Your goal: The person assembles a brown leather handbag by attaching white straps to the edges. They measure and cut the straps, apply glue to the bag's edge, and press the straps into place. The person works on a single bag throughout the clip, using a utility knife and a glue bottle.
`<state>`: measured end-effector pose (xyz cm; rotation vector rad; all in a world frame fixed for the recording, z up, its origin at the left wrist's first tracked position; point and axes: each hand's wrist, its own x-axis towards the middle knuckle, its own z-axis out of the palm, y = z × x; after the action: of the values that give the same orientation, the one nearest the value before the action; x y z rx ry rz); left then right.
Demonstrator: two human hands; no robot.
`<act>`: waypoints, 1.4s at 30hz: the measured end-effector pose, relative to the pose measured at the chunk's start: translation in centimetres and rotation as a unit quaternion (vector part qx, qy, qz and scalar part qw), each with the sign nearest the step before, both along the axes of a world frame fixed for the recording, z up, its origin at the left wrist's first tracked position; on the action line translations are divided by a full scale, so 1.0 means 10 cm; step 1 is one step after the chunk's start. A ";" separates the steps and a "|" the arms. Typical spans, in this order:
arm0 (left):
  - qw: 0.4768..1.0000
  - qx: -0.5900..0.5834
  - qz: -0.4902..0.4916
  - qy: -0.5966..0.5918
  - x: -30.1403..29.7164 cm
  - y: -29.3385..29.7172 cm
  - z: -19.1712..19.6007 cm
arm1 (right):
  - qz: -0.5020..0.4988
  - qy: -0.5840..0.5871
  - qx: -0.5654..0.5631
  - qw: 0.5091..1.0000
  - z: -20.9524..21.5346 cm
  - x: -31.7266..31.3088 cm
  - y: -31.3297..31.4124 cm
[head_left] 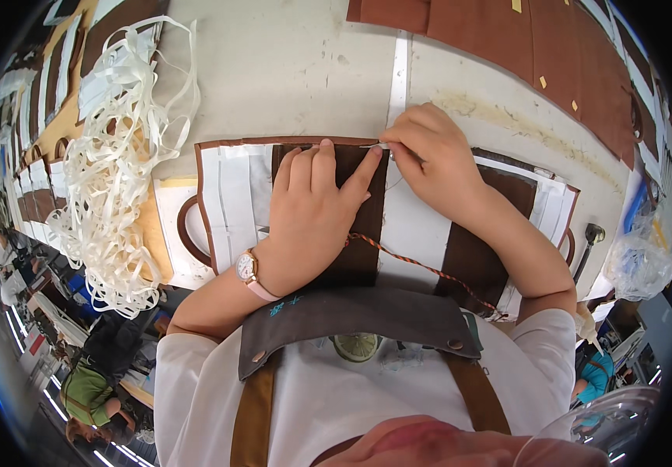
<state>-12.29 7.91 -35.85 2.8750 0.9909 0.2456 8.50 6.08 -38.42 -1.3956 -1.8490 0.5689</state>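
A brown-and-white striped bag panel point(417, 226) with brown edging lies flat before me. My left hand point(316, 183) rests on it, fingers spread, with the fingertips along the far edge and the index finger reaching toward my right hand. My right hand point(433, 159) pinches a small, thin, light-coloured tool point(375, 145) against that far edge. Its exact kind is too small to tell. A twisted orange-and-black cord point(410, 265) runs across the panel from beneath my left wrist. Curved brown handles show at the left side point(188, 233) and right side of the panel.
A tangled heap of white ribbon point(114, 179) lies at the left. Large brown sheets point(507, 47) cover the far right of the grey table point(273, 70). A clear plastic bag point(643, 261) sits at the right edge. People work nearby, one in green point(91, 393) at lower left.
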 end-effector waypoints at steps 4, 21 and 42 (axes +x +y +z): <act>1.000 -0.004 0.003 0.006 0.01 0.00 0.02 | 0.067 -0.072 0.048 0.994 -0.01 0.07 -0.01; 0.999 -0.022 0.021 -0.010 0.00 -0.05 -0.05 | 0.103 -0.186 0.099 0.972 -0.01 0.11 -0.08; 0.998 -0.034 0.024 0.039 0.02 -0.05 0.04 | 0.057 -0.063 -0.004 0.996 0.06 0.18 -0.12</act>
<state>-12.07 7.43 -35.42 2.8214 1.0607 0.1005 10.33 4.91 -37.82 -1.3640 -2.0403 0.5557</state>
